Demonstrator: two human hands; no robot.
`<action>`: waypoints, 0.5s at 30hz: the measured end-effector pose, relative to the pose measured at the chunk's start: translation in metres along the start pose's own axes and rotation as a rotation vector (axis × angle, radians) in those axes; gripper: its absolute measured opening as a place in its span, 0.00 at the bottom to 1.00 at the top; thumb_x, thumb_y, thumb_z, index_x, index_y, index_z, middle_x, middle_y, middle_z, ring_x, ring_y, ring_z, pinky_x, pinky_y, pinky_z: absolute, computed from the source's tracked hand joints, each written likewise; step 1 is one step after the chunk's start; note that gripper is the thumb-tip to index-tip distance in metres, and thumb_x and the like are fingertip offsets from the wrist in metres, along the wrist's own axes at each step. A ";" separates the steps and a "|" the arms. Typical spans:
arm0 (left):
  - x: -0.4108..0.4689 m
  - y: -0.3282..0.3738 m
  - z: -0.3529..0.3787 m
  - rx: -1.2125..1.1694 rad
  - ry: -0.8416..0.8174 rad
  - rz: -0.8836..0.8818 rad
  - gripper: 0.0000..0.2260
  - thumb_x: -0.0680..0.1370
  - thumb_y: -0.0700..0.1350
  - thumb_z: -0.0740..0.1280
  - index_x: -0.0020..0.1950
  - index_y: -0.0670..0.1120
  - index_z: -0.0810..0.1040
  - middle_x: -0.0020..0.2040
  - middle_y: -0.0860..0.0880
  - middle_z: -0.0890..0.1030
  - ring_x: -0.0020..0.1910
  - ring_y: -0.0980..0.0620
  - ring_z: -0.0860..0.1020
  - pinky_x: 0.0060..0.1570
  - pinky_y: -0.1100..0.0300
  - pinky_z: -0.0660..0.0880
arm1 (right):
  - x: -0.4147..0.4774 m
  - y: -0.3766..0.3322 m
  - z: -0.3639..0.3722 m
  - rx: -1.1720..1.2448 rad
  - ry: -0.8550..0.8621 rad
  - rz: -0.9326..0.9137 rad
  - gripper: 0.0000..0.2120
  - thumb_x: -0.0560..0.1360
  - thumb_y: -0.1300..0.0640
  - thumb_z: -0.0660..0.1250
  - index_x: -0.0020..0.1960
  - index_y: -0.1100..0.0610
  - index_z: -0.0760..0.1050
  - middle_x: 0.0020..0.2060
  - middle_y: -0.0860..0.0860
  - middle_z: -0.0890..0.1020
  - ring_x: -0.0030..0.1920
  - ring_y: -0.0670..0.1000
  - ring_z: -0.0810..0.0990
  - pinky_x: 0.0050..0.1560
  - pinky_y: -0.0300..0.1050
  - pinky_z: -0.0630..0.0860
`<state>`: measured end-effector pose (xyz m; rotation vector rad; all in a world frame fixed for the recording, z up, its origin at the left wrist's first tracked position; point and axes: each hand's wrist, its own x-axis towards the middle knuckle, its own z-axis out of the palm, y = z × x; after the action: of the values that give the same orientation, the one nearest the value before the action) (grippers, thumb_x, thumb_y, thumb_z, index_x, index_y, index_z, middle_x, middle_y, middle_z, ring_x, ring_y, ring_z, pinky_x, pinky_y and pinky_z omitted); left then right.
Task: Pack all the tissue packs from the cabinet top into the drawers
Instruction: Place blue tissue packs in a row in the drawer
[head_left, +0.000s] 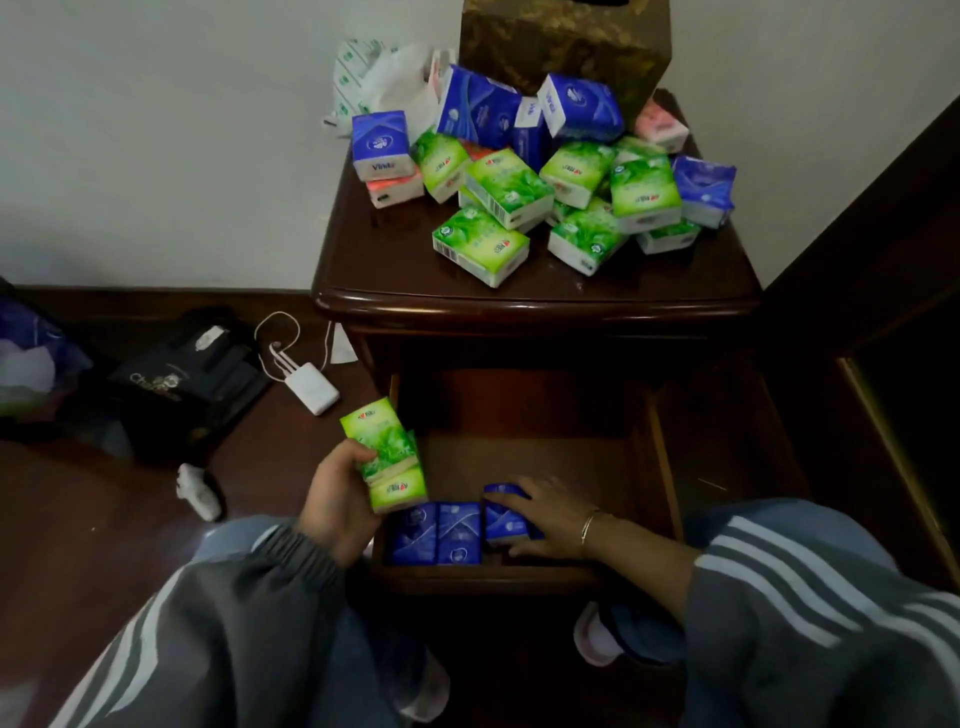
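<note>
A heap of green, blue and pink tissue packs (540, 171) covers the back of the dark wooden cabinet top (395, 260). Below it a drawer (660, 462) stands pulled out. Two blue packs (436, 532) lie side by side at its front left. My left hand (337, 504) holds two green packs (387, 457) above the drawer's left edge. My right hand (550, 519) rests inside the drawer, fingers closed over a third blue pack (501, 517) just right of the other two.
A gold-patterned tissue box (566, 47) and crumpled plastic wrapping (384, 78) stand behind the heap. On the dark floor to the left lie a white charger with cable (311, 387), a black bag (187, 379) and a crumpled tissue (197, 491). A dark wooden bed frame (883, 332) runs along the right.
</note>
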<state>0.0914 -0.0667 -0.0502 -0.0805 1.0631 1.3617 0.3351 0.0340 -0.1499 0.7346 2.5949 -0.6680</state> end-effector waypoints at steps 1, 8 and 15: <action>0.003 -0.001 -0.003 0.028 0.015 -0.009 0.18 0.68 0.40 0.56 0.56 0.42 0.77 0.45 0.43 0.84 0.43 0.45 0.82 0.40 0.51 0.80 | 0.003 0.000 0.003 -0.012 -0.011 -0.014 0.38 0.73 0.40 0.65 0.76 0.45 0.51 0.74 0.55 0.56 0.73 0.59 0.58 0.71 0.59 0.54; 0.018 -0.002 -0.011 0.126 0.026 -0.008 0.18 0.69 0.40 0.57 0.57 0.42 0.76 0.47 0.42 0.82 0.43 0.45 0.81 0.42 0.50 0.78 | -0.004 0.004 -0.004 0.226 0.157 0.068 0.40 0.67 0.47 0.72 0.74 0.47 0.57 0.71 0.51 0.63 0.70 0.53 0.61 0.70 0.48 0.58; 0.023 -0.006 -0.015 0.170 0.006 0.007 0.16 0.73 0.39 0.57 0.58 0.44 0.75 0.49 0.43 0.82 0.46 0.45 0.80 0.46 0.48 0.77 | -0.020 0.023 -0.007 0.281 0.032 0.207 0.44 0.66 0.48 0.73 0.75 0.45 0.52 0.70 0.50 0.63 0.69 0.53 0.64 0.68 0.49 0.65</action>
<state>0.0841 -0.0605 -0.0766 0.0446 1.1809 1.2731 0.3628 0.0473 -0.1426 1.0903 2.4332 -0.9714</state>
